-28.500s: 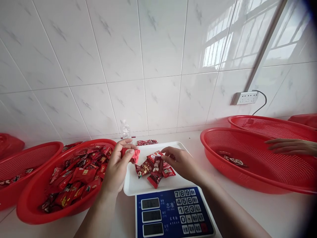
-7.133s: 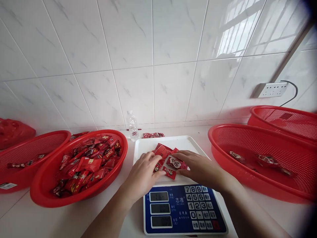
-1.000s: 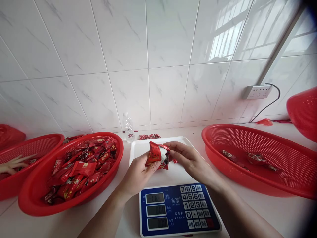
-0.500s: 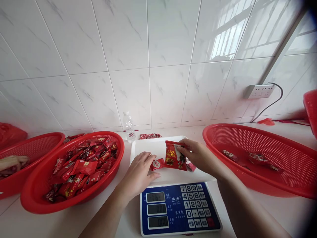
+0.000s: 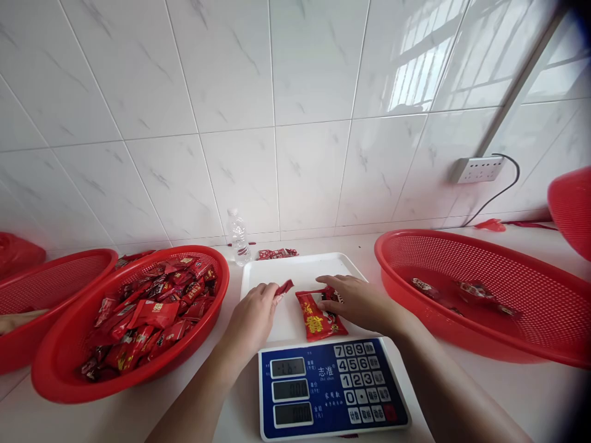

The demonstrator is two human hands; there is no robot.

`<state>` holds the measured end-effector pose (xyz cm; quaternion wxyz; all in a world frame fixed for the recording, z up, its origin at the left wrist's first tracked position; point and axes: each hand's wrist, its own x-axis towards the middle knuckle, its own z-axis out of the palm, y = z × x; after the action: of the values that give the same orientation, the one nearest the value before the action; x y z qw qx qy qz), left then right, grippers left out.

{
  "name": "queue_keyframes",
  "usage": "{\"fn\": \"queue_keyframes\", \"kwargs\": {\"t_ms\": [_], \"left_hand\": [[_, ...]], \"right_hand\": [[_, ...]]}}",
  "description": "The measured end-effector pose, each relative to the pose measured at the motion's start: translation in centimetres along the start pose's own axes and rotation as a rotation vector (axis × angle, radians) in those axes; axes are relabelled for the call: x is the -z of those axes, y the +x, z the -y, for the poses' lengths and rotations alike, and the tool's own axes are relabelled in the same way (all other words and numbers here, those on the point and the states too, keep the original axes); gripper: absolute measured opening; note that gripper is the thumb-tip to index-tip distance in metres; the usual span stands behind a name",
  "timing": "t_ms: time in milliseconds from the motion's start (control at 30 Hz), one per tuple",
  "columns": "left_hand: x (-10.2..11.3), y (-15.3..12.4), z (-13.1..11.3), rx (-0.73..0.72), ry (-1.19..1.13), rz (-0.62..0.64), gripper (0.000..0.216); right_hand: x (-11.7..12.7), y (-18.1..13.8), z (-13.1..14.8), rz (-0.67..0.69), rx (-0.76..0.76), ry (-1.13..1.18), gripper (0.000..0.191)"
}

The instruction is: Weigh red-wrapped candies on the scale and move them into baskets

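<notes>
A blue-faced digital scale point(image 5: 332, 387) carries a white weighing tray point(image 5: 300, 274). My left hand point(image 5: 252, 317) rests on the tray's left side and pinches a small red candy packet point(image 5: 282, 287) at its fingertips. My right hand point(image 5: 357, 301) lies over red packets on the tray's right side, fingers curled down on them. A larger red packet point(image 5: 317, 317) lies on the tray between my hands, touching my right hand's fingers.
A red basket point(image 5: 64, 369) full of red candy packets stands to the left, another red basket point(image 5: 55, 271) behind it with a person's hand point(image 5: 13, 320) in it. A big red basket point(image 5: 484, 264) at right holds several packets. A water bottle point(image 5: 237, 237) stands by the tiled wall.
My right hand has lowered the packets it held onto the tray. The larger red packet now lies flat near the tray's front. My left hand has lifted one small packet at its fingertips.
</notes>
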<state>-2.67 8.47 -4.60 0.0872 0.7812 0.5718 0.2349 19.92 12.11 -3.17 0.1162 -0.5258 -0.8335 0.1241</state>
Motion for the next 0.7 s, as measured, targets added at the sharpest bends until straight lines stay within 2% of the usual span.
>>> {"fn": "queue_keyframes", "kwargs": {"t_ms": [100,167,300,467,567,700], "left_hand": [[-0.1,0.2,0.0,0.063,-0.099,-0.044,0.024],[0.0,0.2,-0.1,0.109,-0.251,-0.06,0.024],[0.4,0.2,-0.4,0.21,-0.738,-0.057,0.026],[1.3,0.3,-0.6,0.337,-1.31,-0.048,0.026],[1.4,0.5,-0.4,0.366,-1.443,-0.049,0.018],[0.8,0.6,-0.4,0.393,-1.506,-0.056,0.013]], "right_hand": [[-0.3,0.1,0.7,-0.025,0.024,0.038,0.04],[-0.6,0.3,1.1,-0.031,0.021,0.091,0.031],[-1.0,0.5,1.7,-0.033,0.01,0.175,0.013],[-0.8,0.8,1.3,-0.145,0.023,0.187,0.011],[-0.5,0.9,0.8,-0.279,0.013,0.221,0.012],[0.0,0.5,1.1,-0.445,0.024,0.407,0.017]]}}
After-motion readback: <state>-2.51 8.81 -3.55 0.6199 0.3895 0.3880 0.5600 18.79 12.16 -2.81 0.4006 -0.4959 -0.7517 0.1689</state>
